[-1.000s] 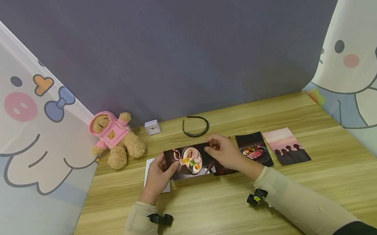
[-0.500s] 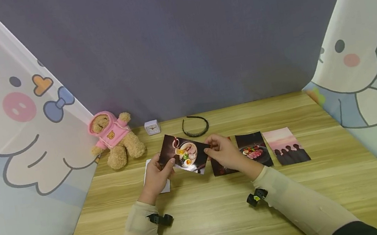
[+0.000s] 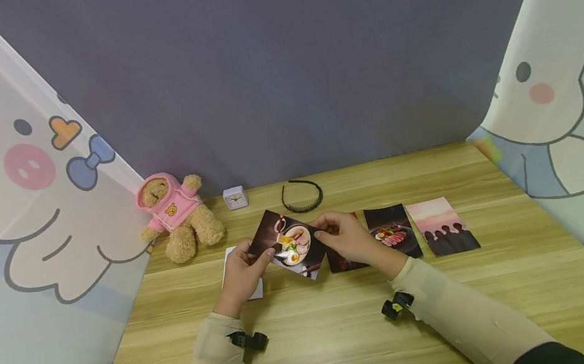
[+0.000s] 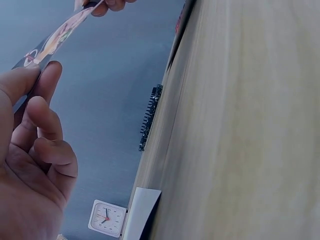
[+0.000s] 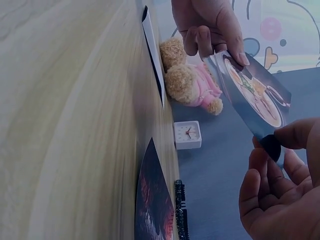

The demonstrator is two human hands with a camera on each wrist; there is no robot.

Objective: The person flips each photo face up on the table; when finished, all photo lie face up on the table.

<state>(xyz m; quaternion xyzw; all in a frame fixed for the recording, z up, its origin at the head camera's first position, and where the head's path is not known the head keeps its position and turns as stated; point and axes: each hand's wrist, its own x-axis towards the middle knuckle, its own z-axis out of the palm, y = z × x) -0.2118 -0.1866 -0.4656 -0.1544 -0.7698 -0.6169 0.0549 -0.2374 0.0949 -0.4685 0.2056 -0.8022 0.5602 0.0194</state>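
One glossy food photo (image 3: 294,246) is up off the wooden table (image 3: 317,348), tilted and a bit bowed, a hand on each end. Left hand (image 3: 240,273) pinches it around 9 o'clock between thumb and index, other fingers loosely curled; right hand (image 3: 350,237) has the 2 o'clock corner nipped between thumb and fingers. Going round from that photo: black headband (image 3: 304,208) just past 12, little clock (image 3: 235,198) between 10 and 11, pink-hoodie teddy (image 3: 183,214) near 10, white card (image 3: 256,292) partly behind the left hand at 8, dark print (image 3: 346,264), meat-dish print (image 3: 393,233) and pink-sky print (image 3: 443,225) lined up at 3.
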